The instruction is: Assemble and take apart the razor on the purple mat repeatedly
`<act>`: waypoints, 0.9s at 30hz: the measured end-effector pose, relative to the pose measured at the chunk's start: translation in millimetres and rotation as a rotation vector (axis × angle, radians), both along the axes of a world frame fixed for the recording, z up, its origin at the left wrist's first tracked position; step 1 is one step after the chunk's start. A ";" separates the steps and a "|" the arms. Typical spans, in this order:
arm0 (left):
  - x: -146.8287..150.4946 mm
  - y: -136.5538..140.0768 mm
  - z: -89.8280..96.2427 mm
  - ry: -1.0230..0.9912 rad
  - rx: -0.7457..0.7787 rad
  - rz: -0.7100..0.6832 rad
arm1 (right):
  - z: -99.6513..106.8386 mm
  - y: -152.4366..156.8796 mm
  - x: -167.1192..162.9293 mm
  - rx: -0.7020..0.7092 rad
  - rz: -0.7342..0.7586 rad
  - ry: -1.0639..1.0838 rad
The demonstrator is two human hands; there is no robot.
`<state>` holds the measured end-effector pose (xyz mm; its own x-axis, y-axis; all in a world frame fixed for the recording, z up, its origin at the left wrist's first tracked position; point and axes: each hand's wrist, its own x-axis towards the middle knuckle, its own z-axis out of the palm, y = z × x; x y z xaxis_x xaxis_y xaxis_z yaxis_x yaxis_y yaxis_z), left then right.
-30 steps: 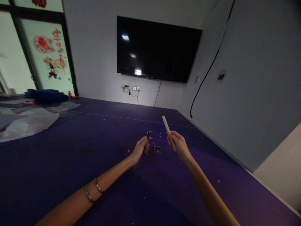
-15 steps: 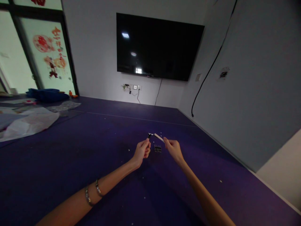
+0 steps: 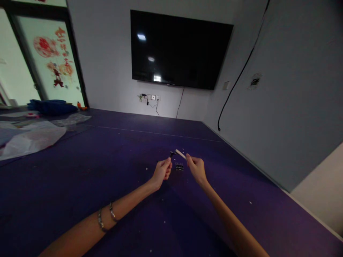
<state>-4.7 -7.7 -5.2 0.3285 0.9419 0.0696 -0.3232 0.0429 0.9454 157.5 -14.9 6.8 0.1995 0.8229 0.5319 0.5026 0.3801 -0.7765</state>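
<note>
Two hands show: one left hand [image 3: 162, 171], holding one dark-handled tool [image 3: 172, 154], and one right hand [image 3: 196, 169], holding one pale stick [image 3: 180, 154]. One small dark object [image 3: 179, 167] lies between them on one purple floor [image 3: 107, 175]. The left forearm [image 3: 134, 201] wears two bracelets [image 3: 100, 220]. Pale scraps [image 3: 250, 202] number at least six, some too tiny to count surely. The far wall [image 3: 107, 53] carries one television [image 3: 182, 50] with three bright reflections [image 3: 141, 36]. On the right hang one thick black cable [image 3: 243, 69] and one wall plate [image 3: 226, 85]; at far left sits one blue bundle [image 3: 52, 107].
</note>
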 end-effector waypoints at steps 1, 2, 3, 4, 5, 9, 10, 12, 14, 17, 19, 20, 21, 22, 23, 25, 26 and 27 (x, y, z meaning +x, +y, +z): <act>0.0 -0.3 0.2 0.000 -0.001 -0.002 | -0.6 0.1 -0.4 0.007 0.004 0.000; -0.1 -0.6 0.6 -0.004 0.003 -0.007 | -1.6 0.3 -0.7 0.012 0.002 0.005; -0.3 -1.0 1.0 -0.012 0.009 -0.010 | -2.9 0.5 -1.1 0.016 -0.004 0.014; -0.5 -1.2 1.3 -0.020 0.017 -0.014 | -4.5 0.8 -1.3 0.017 -0.011 0.022; -0.8 -1.4 1.6 -0.027 0.023 -0.015 | -6.2 1.2 -1.5 0.017 -0.017 0.031; -0.7 -1.0 1.0 -0.027 0.030 -0.015 | -11.0 2.8 -3.2 0.018 -0.038 0.077; -0.4 -1.1 0.7 -0.023 0.029 -0.017 | -11.9 3.1 -4.0 0.022 -0.038 0.088; 0.2 -1.8 0.0 -0.021 0.022 -0.024 | -14.4 3.4 -5.5 0.027 -0.030 0.098; 0.8 -2.8 -0.7 -0.029 0.016 -0.033 | -17.4 3.4 -6.0 0.028 -0.027 0.103; 1.5 -3.9 -2.5 -0.044 0.001 -0.037 | -19.2 2.8 -5.5 0.035 -0.049 0.114; 2.0 -4.8 -3.4 -0.057 -0.014 -0.046 | -17.8 2.1 -6.1 0.041 -0.054 0.116; 2.2 -5.7 -3.2 -0.068 -0.022 -0.059 | -17.1 1.7 -6.9 0.041 -0.051 0.122; 2.3 -7.0 -2.4 -0.082 -0.029 -0.079 | -17.0 1.5 -7.9 0.040 -0.045 0.131; 2.2 -8.7 -0.8 -0.100 -0.036 -0.106 | -17.7 1.3 -8.9 0.038 -0.042 0.141; 2.0 -10.7 1.6 -0.122 -0.044 -0.139 | -19.5 1.4 -9.8 0.036 -0.039 0.150; 0.9 -15.1 7.7 -0.178 -0.066 -0.228 | -24.8 1.8 -10.3 0.026 -0.040 0.156; 0.3 -16.9 10.9 -0.209 -0.086 -0.278 | -27.3 2.0 -10.1 0.017 -0.045 0.158; -0.4 -18.4 13.5 -0.242 -0.114 -0.325 | -29.0 2.1 -9.7 0.007 -0.051 0.162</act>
<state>-5.1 -26.1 8.3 0.5971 0.7979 0.0822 -0.4876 0.2797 0.8270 147.8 -12.7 -22.3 0.3246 0.8061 0.4948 0.3900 0.3625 -0.8465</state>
